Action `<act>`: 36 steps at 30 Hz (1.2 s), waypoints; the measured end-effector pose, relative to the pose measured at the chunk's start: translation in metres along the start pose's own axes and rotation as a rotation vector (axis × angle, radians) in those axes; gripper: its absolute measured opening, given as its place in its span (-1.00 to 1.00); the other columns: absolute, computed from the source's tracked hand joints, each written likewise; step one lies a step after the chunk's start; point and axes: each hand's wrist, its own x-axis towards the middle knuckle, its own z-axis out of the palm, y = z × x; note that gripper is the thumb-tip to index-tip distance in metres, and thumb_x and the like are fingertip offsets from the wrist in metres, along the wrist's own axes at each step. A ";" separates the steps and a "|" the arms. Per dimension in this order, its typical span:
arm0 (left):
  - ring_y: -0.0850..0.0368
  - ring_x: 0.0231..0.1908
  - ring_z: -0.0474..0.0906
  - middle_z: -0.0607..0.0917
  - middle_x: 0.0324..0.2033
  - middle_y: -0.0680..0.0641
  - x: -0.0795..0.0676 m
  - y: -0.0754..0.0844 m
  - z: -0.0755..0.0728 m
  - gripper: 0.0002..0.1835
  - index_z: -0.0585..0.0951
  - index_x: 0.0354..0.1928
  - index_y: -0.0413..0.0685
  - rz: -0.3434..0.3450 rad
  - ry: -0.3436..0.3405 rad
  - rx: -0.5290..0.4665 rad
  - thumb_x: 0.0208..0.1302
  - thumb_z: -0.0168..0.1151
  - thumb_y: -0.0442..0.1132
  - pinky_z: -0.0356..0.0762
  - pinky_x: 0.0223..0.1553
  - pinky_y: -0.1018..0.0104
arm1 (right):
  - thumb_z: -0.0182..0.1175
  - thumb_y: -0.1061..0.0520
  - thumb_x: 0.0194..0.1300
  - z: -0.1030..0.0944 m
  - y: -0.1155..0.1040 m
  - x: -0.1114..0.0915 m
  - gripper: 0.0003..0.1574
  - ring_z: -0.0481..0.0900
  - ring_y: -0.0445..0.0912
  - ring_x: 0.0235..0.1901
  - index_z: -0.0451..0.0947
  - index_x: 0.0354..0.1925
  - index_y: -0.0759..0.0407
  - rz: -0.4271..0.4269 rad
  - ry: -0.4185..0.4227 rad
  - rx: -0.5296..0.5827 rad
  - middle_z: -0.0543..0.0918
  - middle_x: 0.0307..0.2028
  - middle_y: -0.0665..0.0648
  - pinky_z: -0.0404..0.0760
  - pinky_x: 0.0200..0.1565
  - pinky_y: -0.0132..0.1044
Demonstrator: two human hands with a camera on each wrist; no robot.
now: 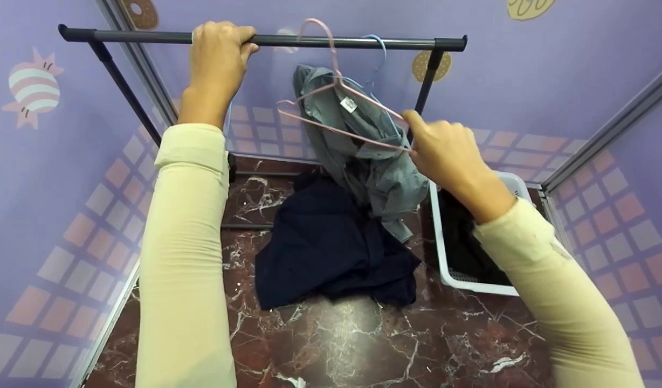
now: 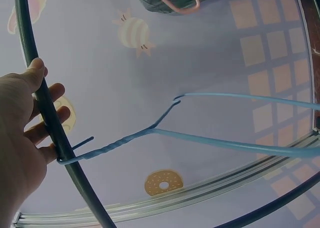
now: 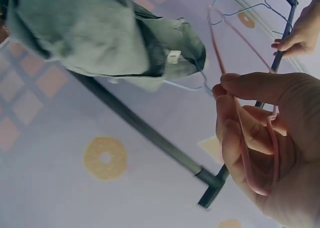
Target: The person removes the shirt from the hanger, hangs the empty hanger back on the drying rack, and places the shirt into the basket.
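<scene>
My left hand (image 1: 218, 56) grips the dark rod (image 1: 153, 37) of a clothes rack. Beside its fingers, a bare blue hanger (image 2: 200, 140) hooks over the rod in the left wrist view. My right hand (image 1: 444, 153) holds one end of a bare pink hanger (image 1: 358, 137), thumb and fingers around the wire. The pink hook is at rod height; whether it rests on the rod I cannot tell. Behind it, a grey-green shirt (image 1: 331, 129) with a white label hangs lopsided on another blue hanger (image 1: 384, 51).
A navy garment (image 1: 320, 242) lies heaped on the marbled floor (image 1: 342, 350) under the shirt. At the right stands a white basket (image 1: 441, 253) with dark cloth inside. Purple patterned walls (image 1: 50, 161) enclose the rack on the sides and back.
</scene>
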 end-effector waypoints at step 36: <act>-0.36 0.06 0.62 0.79 0.00 -0.22 0.001 0.000 0.000 -0.71 0.76 0.05 -0.10 -0.022 -0.009 -0.057 0.44 0.26 -0.14 0.39 0.26 -0.13 | 0.29 0.25 0.23 0.066 -0.080 0.041 -0.45 0.71 0.44 -0.17 0.38 0.17 0.13 0.099 -0.299 0.176 0.72 -0.14 0.44 0.68 -0.27 0.33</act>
